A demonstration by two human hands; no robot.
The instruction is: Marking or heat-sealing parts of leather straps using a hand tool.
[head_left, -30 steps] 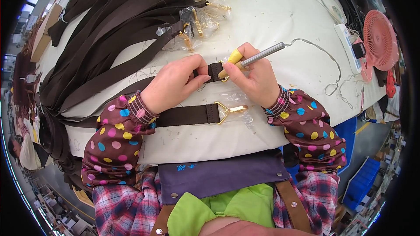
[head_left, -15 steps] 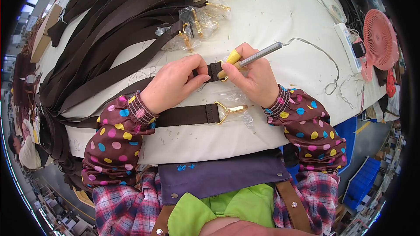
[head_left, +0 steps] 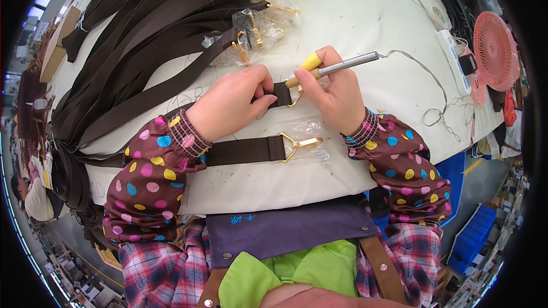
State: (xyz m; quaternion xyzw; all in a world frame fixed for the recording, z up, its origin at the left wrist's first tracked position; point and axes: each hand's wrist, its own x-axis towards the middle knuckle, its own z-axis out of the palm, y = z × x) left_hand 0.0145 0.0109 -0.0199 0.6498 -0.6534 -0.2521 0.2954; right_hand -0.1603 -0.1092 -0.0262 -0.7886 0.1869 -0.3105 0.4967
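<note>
Over the white table (head_left: 354,17), my left hand (head_left: 231,102) pinches a strap (head_left: 281,94) while my right hand (head_left: 335,94) grips a corded tool (head_left: 351,64) (blue writing (head_left: 244,218) marks my apron (head_left: 297,234)).

1. Dark purple apron panel (head_left: 297,238): bears a short line of blue characters (head_left: 244,218) close to its upper edge, left of centre.
2. White table cover (head_left: 274,185): carries small dark marks (head_left: 220,178) near the edge above the apron panel; these are too faint to read.

Left grip (head_left: 233,102) pinched — right grip (head_left: 337,92) curled.
</note>
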